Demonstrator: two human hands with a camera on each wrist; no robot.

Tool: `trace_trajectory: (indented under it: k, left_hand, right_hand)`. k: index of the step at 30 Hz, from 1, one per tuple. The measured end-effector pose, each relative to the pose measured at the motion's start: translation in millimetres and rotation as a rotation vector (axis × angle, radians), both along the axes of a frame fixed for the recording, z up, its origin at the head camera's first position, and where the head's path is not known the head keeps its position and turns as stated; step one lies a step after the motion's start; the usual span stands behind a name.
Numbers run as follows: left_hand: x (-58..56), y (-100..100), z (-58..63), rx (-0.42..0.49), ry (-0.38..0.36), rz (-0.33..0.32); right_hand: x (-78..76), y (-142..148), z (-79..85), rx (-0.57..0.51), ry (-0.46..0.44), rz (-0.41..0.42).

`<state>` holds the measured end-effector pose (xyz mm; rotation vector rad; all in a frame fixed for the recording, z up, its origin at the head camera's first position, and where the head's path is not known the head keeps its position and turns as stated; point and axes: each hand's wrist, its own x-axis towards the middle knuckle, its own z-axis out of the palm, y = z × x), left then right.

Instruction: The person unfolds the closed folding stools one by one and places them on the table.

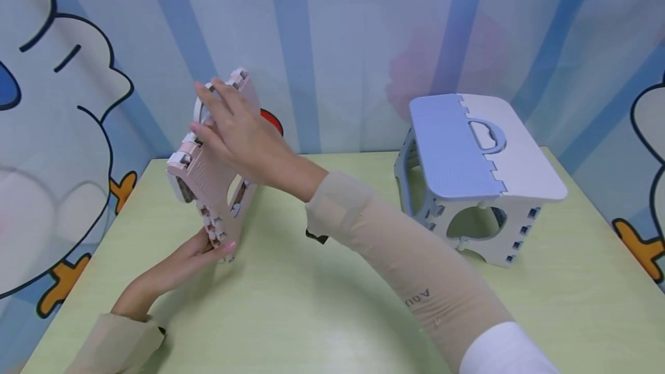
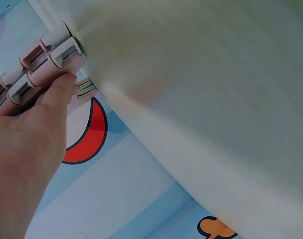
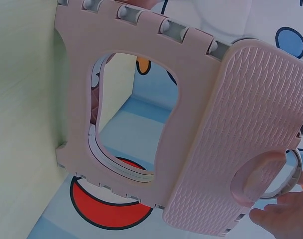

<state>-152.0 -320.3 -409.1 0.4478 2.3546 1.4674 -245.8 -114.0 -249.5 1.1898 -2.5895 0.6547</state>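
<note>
A pink and white folding stool [image 1: 213, 175], folded nearly flat, stands on edge and leans at the left of the table. My left hand [image 1: 200, 255] grips its lower hinged edge, thumb on the near side and the other fingers mostly hidden behind. In the left wrist view that hand [image 2: 32, 129] lies along the pink and white hinges [image 2: 47, 64]. My right hand [image 1: 244, 134] reaches over the upper end, its fingers extended at the white handle [image 3: 290, 177]. The right wrist view shows the right fingertips [image 3: 263, 216] beside that handle and the textured pink seat panel [image 3: 236, 119].
An unfolded blue and white stool [image 1: 441, 149] stands upright at the right of the pale green table [image 1: 291, 316]. A small black object [image 1: 317, 236] shows partly under my right sleeve. Behind the table hangs a blue striped cloth [image 1: 337, 56] with cartoon figures.
</note>
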Motion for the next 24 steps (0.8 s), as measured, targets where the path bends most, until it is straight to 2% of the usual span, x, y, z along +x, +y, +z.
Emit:
trace_trajectory:
  k: [10,24]
  left_hand:
    - [0.7,-2,1.4,-0.029,-0.009,0.03]
    - [2.2,-5,2.8,-0.061,-0.015,0.055]
  right_hand:
    - [-0.6,-8,6.4,0.116,0.057,-0.01]
    - [-3.4,-21,7.5,0.166,0.092,-0.036]
